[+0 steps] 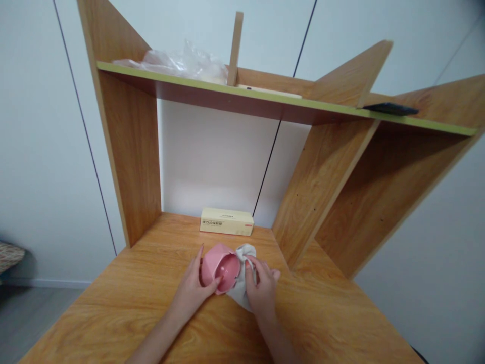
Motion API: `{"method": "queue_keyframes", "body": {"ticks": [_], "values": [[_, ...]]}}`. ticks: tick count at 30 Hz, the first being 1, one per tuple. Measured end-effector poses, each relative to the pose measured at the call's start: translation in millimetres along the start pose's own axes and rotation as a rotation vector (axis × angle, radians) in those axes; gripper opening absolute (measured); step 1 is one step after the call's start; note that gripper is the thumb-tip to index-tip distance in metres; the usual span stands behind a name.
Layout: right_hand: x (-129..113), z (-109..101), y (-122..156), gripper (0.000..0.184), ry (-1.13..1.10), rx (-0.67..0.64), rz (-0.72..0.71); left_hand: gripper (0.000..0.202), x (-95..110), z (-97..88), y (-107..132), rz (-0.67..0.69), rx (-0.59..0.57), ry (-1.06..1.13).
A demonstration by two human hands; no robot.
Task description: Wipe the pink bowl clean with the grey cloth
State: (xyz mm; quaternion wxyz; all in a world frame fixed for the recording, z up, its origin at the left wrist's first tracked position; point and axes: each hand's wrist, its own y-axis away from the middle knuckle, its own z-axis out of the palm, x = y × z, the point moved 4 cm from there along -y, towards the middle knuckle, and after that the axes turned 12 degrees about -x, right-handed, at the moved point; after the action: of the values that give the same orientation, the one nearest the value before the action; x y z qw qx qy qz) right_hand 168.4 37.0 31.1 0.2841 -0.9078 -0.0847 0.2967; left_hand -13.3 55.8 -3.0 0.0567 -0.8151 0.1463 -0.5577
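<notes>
A pink faceted bowl (215, 259) is tipped toward me on the wooden desk, its round opening facing right and its rim notched. My left hand (197, 280) is closed on its left side, with the thumb at the opening and the fingers along the outer wall. A pale grey-white cloth (242, 290) is pinched in my right hand (260, 285), right beside the bowl's rim. Part of the cloth hangs down toward the desk. Another pink piece (276, 274) shows just past my right hand, mostly hidden by it.
A cream box (226, 222) with printed lettering lies at the back of the desk (159, 283). Wooden uprights stand left and right, under a shelf (273, 102) holding a clear plastic bag (185, 63) and a dark flat object (392, 108).
</notes>
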Motion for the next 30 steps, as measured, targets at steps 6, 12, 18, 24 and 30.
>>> {"method": "queue_keyframes", "body": {"ticks": [6,12,18,24,30], "values": [[-25,11,4,0.02,0.08,-0.186,-0.227,0.072,2,-1.6,-4,0.019,0.027,-0.124],[-19,20,3,0.021,0.122,-0.256,-0.091,0.063,10,1.2,-1,0.07,-0.008,-0.157],[4,21,2,0.039,0.144,-0.233,0.288,0.063,21,1.0,4,0.042,-0.046,-0.257],[16,41,5,0.063,0.101,-0.447,0.413,0.068,32,4.4,10,-0.108,-0.163,-0.417],[17,37,1,0.064,0.009,-0.352,0.389,0.065,40,12.8,13,-0.155,-0.238,-0.6]]}}
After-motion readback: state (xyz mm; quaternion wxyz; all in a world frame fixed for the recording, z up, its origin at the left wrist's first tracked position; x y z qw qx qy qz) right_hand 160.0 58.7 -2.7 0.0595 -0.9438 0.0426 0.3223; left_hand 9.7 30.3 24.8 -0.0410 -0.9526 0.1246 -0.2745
